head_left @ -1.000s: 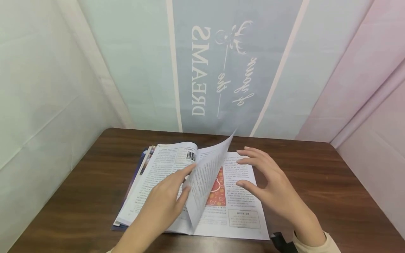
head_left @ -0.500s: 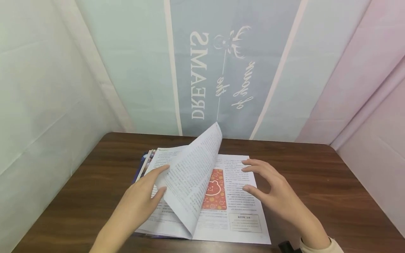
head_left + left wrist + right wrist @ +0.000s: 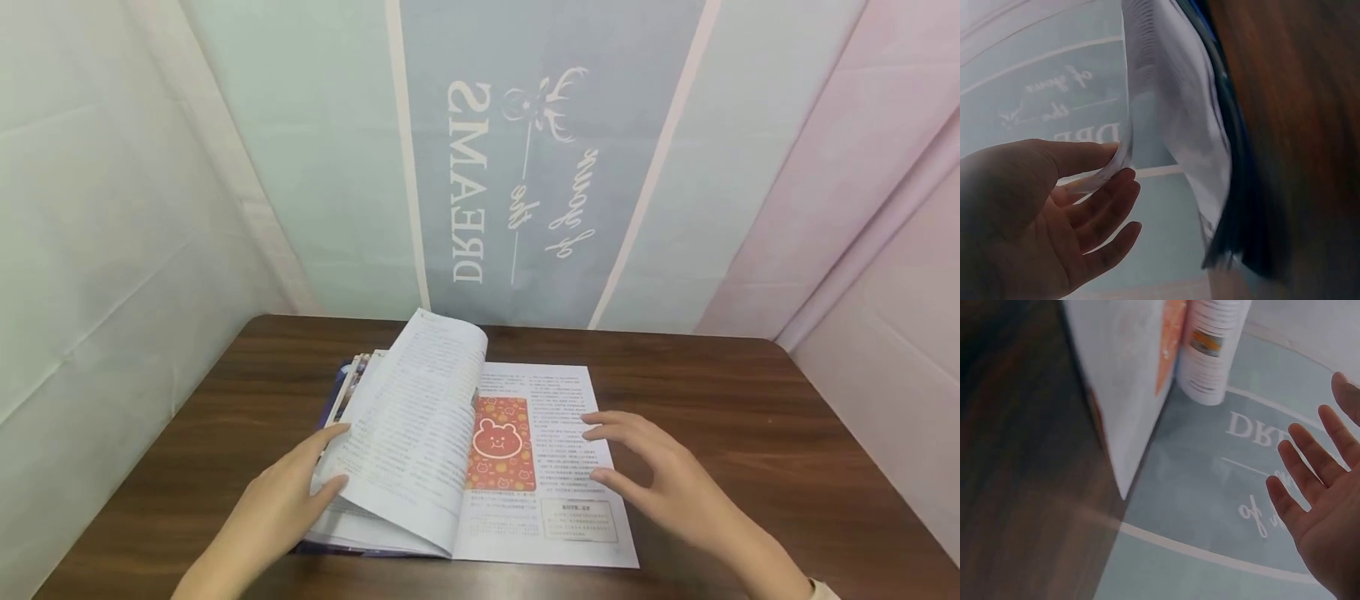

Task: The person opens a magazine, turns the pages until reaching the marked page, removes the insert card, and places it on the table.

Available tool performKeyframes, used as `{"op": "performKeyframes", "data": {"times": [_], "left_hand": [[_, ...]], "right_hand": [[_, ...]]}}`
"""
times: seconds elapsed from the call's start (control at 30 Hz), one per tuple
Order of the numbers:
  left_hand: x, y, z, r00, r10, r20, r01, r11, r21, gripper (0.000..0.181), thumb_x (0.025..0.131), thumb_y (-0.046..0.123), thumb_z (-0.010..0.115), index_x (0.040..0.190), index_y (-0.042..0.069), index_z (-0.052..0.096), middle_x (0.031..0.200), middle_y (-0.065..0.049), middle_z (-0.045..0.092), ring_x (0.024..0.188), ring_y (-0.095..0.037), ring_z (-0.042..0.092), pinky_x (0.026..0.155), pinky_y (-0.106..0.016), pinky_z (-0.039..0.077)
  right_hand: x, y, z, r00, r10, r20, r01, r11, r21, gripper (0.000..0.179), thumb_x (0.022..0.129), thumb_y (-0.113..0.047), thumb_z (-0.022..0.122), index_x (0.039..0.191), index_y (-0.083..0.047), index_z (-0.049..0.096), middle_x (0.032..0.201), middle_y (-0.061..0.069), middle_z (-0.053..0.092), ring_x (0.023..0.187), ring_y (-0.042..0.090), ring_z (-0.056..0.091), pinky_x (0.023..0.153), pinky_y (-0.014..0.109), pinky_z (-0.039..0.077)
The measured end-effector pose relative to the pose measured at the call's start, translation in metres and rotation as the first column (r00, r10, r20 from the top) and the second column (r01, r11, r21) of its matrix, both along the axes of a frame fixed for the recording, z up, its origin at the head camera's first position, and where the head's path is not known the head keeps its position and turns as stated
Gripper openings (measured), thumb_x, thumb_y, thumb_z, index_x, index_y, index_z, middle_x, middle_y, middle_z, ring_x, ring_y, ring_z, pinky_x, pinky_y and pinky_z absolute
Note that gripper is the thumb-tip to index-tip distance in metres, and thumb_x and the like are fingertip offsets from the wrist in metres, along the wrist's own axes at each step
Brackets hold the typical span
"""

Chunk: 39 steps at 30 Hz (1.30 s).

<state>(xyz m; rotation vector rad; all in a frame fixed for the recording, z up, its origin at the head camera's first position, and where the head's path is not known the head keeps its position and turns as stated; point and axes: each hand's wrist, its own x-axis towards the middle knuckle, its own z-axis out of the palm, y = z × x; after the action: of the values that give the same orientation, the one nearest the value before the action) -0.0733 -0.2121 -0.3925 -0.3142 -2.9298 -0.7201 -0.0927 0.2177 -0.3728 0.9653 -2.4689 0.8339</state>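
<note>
An open magazine [image 3: 555, 542] lies on the table, its printed text upside down in the head view. My left hand [image 3: 273, 504] is at its left side and pinches the outer edge of a turning page [image 3: 420, 417] between thumb and fingers; the left wrist view shows that page edge [image 3: 1124, 150] in the pinch. The page bows up, its far corner raised above the left stack. On the right-hand page lies a red-orange card [image 3: 501, 443] with a bear face. My right hand [image 3: 675, 475] hovers by the right edge with fingers spread, holding nothing.
A dark wood table [image 3: 750, 400] carries the magazine. Fabric with mirrored lettering [image 3: 468, 183] hangs behind it, and pale cloth walls [image 3: 97, 250] stand at both sides. Dark blue cover edges [image 3: 1229, 125] show under the left pages.
My left hand has carried the page leftward over the spine, so the whole bear card now shows. My right hand has moved slightly down and stays spread.
</note>
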Motion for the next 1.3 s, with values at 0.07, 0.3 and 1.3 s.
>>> {"op": "performKeyframes", "data": {"times": [0.07, 0.3, 1.3], "left_hand": [[-0.001, -0.004, -0.003, 0.999, -0.009, 0.032, 0.009, 1.0, -0.009, 0.061, 0.087, 0.012, 0.076, 0.141, 0.006, 0.05, 0.137, -0.021, 0.056, 0.12, -0.042, 0.057, 0.089, -0.061, 0.05], [0.0, -0.017, -0.018, 0.99, -0.067, 0.124, 0.081, 0.991, -0.109, 0.066, 0.082, 0.017, 0.081, 0.138, 0.002, 0.051, 0.131, -0.024, 0.057, 0.12, -0.045, 0.055, 0.088, -0.062, 0.05], [-0.027, -0.067, -0.08, 0.834, -0.524, -0.172, 0.44, 0.82, -0.365, 0.07, 0.091, 0.061, 0.06, 0.149, 0.025, 0.045, 0.155, -0.001, 0.04, 0.138, -0.027, 0.041, 0.119, -0.023, -0.002]], "right_hand": [[0.003, 0.003, -0.004, 1.0, 0.015, -0.017, -0.014, 0.999, 0.029, 0.05, 0.078, -0.014, 0.085, 0.122, -0.022, 0.064, 0.127, -0.001, 0.063, 0.115, 0.017, 0.058, 0.104, 0.009, 0.031], [0.016, 0.008, -0.019, 0.996, -0.02, 0.087, 0.004, 0.985, 0.175, 0.04, 0.081, -0.022, 0.083, 0.118, -0.023, 0.065, 0.129, -0.007, 0.061, 0.116, 0.016, 0.06, 0.099, 0.022, 0.046], [-0.003, 0.032, -0.049, 0.964, -0.053, 0.262, -0.049, 0.929, 0.367, 0.034, 0.086, -0.035, 0.078, 0.116, -0.024, 0.067, 0.126, -0.008, 0.062, 0.117, 0.018, 0.06, 0.094, 0.045, 0.052]]}}
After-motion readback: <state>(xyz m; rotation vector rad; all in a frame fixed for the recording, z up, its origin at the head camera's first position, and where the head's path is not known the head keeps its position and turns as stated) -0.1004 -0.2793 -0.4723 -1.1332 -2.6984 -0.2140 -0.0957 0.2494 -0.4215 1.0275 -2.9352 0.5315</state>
